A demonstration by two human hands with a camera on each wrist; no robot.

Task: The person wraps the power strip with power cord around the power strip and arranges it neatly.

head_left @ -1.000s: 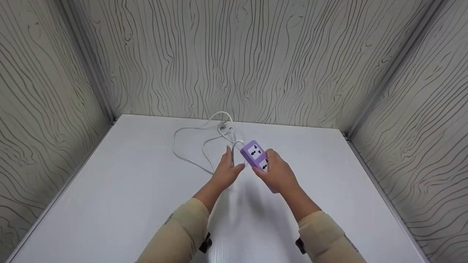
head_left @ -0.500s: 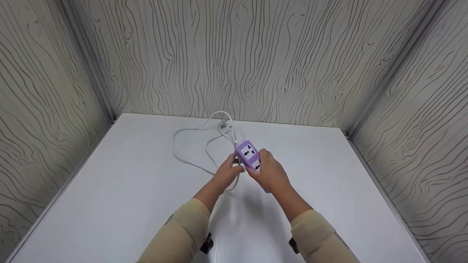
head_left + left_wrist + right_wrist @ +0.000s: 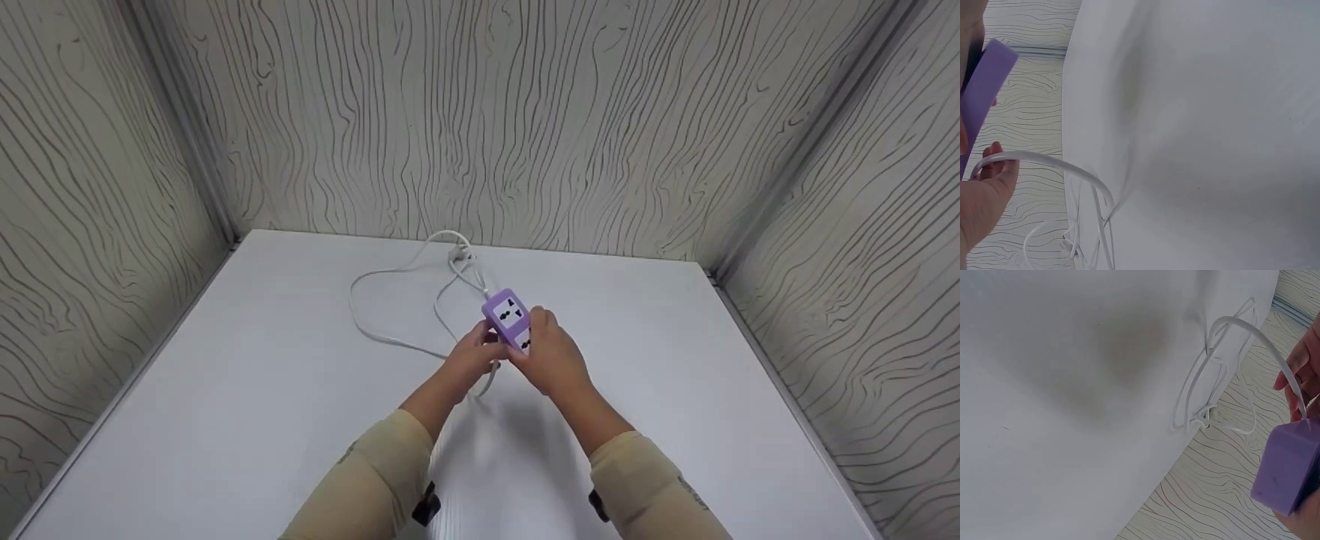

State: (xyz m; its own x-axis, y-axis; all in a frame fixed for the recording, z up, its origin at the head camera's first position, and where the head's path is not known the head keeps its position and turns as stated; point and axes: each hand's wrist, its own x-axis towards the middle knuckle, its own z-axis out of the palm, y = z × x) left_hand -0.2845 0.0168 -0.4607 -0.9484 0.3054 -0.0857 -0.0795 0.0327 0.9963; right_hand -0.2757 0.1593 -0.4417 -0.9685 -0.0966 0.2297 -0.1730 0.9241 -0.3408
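Observation:
A purple power strip (image 3: 501,301) with white socket faces is held above the table by my right hand (image 3: 555,358), fingers on its far side and thumb along the near edge. My left hand (image 3: 466,360) sits against the strip's left side, its fingers partly hidden behind it. A thick white cord (image 3: 1067,166) leaves the strip's end, passes through the curled fingers of my left hand and bends down toward the table. In the right wrist view, the strip's plain purple back (image 3: 1286,467) shows, with left fingers (image 3: 1297,363) by the cord.
Loose loops of the white cord (image 3: 360,324) lie on the white table (image 3: 300,420), left of and beyond my hands. Its plug (image 3: 457,255) rests near the back edge. Wood-patterned panels (image 3: 480,120) enclose the back and both sides.
The power strip and right hand have moved left to meet my left hand. The left fingers, straighter before, have curled in beside the strip; the hanging cord loop has shifted slightly.

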